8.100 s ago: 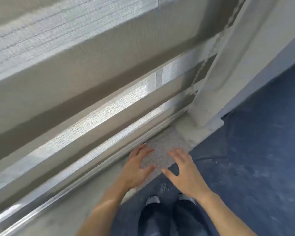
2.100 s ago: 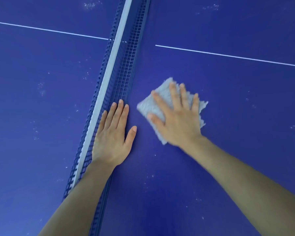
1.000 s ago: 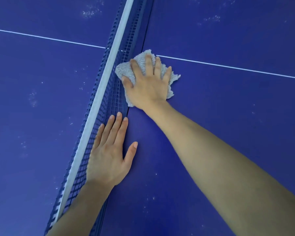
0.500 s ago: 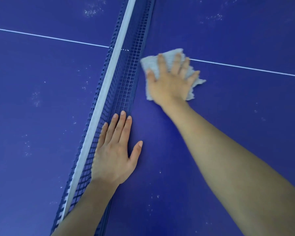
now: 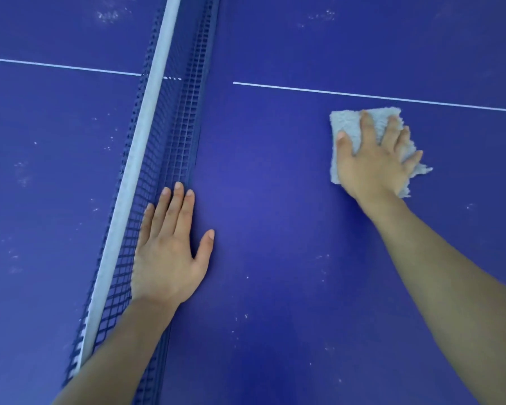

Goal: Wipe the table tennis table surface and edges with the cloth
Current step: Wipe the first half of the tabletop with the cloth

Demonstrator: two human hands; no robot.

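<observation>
Pale grey fluffy cloth (image 5: 348,125) lies pressed on the dark blue table tennis table (image 5: 275,206) under the spread-fingered right hand (image 5: 374,165); left hand (image 5: 167,258) rests flat by the blue mesh net (image 5: 170,135). Seemingly mid surface-wipe; next, sweep the white specks (image 5: 322,271) nearby.

Both my hands lie flat, palms down, arms stretched forward.
My left hand (image 5: 170,252) rests just beside the net (image 5: 158,135), fingers straight and together, thumb spread away from it. My right hand (image 5: 374,162) is well to the right of the net, fingers splayed, pressing on the cloth (image 5: 346,124).
</observation>
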